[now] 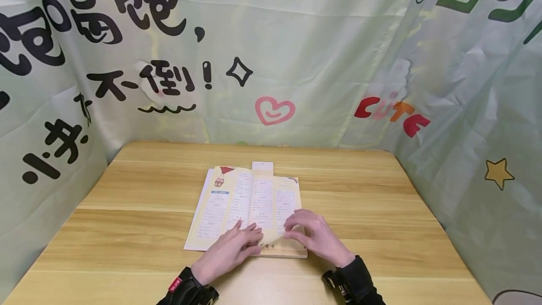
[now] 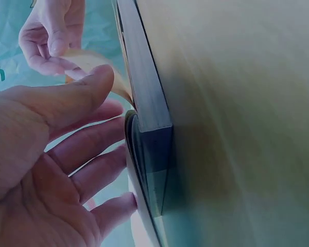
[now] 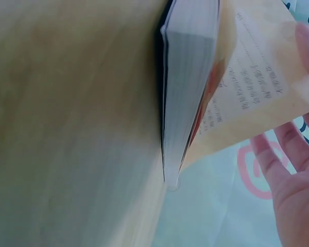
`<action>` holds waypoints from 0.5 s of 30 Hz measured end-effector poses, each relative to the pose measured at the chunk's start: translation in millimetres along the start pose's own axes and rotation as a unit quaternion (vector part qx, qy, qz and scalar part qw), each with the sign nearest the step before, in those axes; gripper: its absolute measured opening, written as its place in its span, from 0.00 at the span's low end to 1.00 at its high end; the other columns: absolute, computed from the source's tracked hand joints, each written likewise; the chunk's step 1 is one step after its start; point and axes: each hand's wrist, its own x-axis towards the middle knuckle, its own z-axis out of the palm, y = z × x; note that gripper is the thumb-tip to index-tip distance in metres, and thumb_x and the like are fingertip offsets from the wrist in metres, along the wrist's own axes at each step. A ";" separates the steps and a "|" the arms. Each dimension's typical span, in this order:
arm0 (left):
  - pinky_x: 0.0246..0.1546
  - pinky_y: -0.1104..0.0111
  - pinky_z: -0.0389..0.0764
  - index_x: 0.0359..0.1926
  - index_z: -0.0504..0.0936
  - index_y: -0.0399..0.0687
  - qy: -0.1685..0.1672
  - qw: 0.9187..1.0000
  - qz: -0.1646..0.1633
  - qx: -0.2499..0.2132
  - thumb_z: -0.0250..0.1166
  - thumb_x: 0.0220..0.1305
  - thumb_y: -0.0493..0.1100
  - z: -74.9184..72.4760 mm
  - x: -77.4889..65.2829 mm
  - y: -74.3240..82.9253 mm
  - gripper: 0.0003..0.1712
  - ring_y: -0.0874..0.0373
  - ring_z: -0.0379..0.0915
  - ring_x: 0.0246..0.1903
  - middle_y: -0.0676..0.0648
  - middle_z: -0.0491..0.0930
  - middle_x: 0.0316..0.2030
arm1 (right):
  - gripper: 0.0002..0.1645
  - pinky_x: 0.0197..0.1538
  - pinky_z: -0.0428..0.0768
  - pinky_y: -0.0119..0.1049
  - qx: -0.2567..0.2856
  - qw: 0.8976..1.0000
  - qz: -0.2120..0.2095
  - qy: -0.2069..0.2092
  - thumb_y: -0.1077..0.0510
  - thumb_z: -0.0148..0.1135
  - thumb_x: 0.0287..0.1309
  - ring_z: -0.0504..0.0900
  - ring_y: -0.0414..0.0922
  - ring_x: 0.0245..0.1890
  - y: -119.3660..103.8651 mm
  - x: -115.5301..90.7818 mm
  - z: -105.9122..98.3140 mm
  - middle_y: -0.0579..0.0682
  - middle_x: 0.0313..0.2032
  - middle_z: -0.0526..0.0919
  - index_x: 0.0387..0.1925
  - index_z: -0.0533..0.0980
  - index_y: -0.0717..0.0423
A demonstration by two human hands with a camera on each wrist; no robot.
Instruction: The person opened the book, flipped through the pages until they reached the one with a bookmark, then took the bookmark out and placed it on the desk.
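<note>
An open book (image 1: 220, 206) with cream pages of printed text lies on the table. My left hand (image 1: 230, 251) rests at the lower part of the left page near the spine. Its fingers are spread and fairly straight, touching the paper in the left wrist view. On the other side, my right hand (image 1: 315, 236) pinches a single page (image 3: 252, 82) near its lower right corner between thumb and fingers. That page is raised and bowed off the thick stack of pages (image 3: 190, 67) below it. A pale slip (image 1: 262, 167) sticks out past the book's top edge.
The book lies toward the near middle of the wooden table (image 1: 360, 192). Printed cloth (image 1: 296, 51) with lettering, a heart and a star hangs behind the table and along both sides. Black sleeves (image 1: 355, 279) cover both wrists.
</note>
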 end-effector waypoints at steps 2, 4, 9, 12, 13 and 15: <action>0.75 0.45 0.62 0.56 0.83 0.47 0.001 1.000 0.001 0.006 0.61 0.71 0.45 0.1 0.0 0.8 0.16 0.46 0.71 0.68 0.43 0.80 0.63 | 0.11 0.51 0.84 0.33 -0.010 1.000 -0.007 0.016 0.63 0.77 0.45 0.85 0.41 0.41 -0.4 0.2 0.1 0.47 0.35 0.89 0.33 0.84 0.57; 0.74 0.45 0.63 0.54 0.83 0.47 0.000 1.000 0.001 0.014 0.61 0.71 0.43 0.2 0.6 1.4 0.14 0.47 0.72 0.68 0.43 0.80 0.62 | 0.13 0.51 0.83 0.31 -0.023 0.999 -0.011 0.037 0.65 0.78 0.43 0.83 0.42 0.42 -0.8 0.5 0.4 0.47 0.35 0.89 0.34 0.84 0.57; 0.74 0.46 0.64 0.56 0.83 0.44 0.011 0.999 0.010 0.039 0.63 0.70 0.41 1.5 1.8 2.0 0.15 0.48 0.74 0.66 0.44 0.82 0.61 | 0.18 0.51 0.76 0.26 -0.050 0.994 -0.019 0.097 0.68 0.78 0.41 0.77 0.43 0.44 -2.7 3.2 1.9 0.49 0.39 0.88 0.38 0.84 0.57; 0.73 0.46 0.65 0.58 0.83 0.42 0.025 0.999 0.018 0.044 0.64 0.69 0.38 2.5 2.2 2.3 0.18 0.48 0.76 0.65 0.44 0.83 0.59 | 0.19 0.52 0.76 0.24 -0.055 0.990 -0.018 0.131 0.72 0.76 0.40 0.77 0.45 0.43 -3.4 4.9 3.1 0.51 0.40 0.85 0.38 0.84 0.59; 0.73 0.47 0.66 0.58 0.83 0.42 0.030 0.998 0.020 0.045 0.64 0.68 0.37 2.7 2.3 2.6 0.18 0.49 0.77 0.64 0.43 0.83 0.59 | 0.19 0.51 0.77 0.24 -0.052 0.988 -0.016 0.141 0.73 0.76 0.40 0.78 0.46 0.42 -3.4 5.2 3.7 0.52 0.39 0.84 0.38 0.83 0.60; 0.72 0.47 0.67 0.58 0.83 0.42 0.042 0.998 0.025 0.049 0.64 0.68 0.37 3.2 2.3 2.9 0.18 0.49 0.78 0.62 0.42 0.84 0.58 | 0.19 0.51 0.78 0.23 -0.043 0.986 -0.003 0.158 0.74 0.75 0.41 0.80 0.47 0.40 -3.7 5.7 4.6 0.52 0.39 0.84 0.39 0.83 0.61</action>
